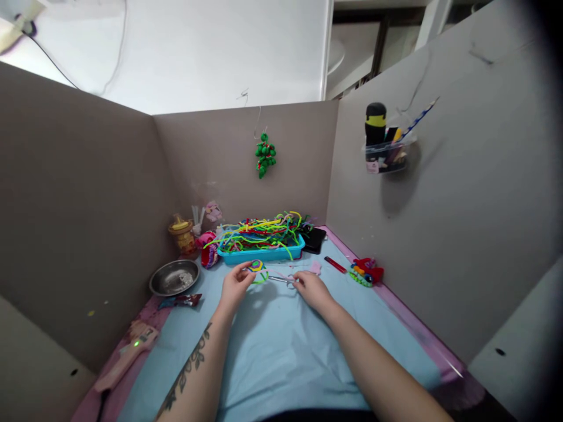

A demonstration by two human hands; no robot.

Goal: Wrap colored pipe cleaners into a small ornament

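My left hand (235, 284) pinches a small round piece of coiled fuzzy strips (257, 266) in yellow, green and purple, with a bright green loop hanging below it. My right hand (311, 288) grips a slim metal tool with ring handles (280, 279), like scissors or clamping forceps, by its handle end. The tool's tip points left at the coiled piece. A thin pale pink strand runs between the two hands. Whether the tip touches the piece or the strand, I cannot tell.
A blue tray (259, 255) heaped with coloured fuzzy strips stands behind my hands. Left are a metal bowl (176, 278), a wrapper (182, 300) and a pink glue gun (132, 354). Right are a red stick (335, 264) and fuzzy coloured pieces (368, 271). Grey panels (246, 170) enclose the table.
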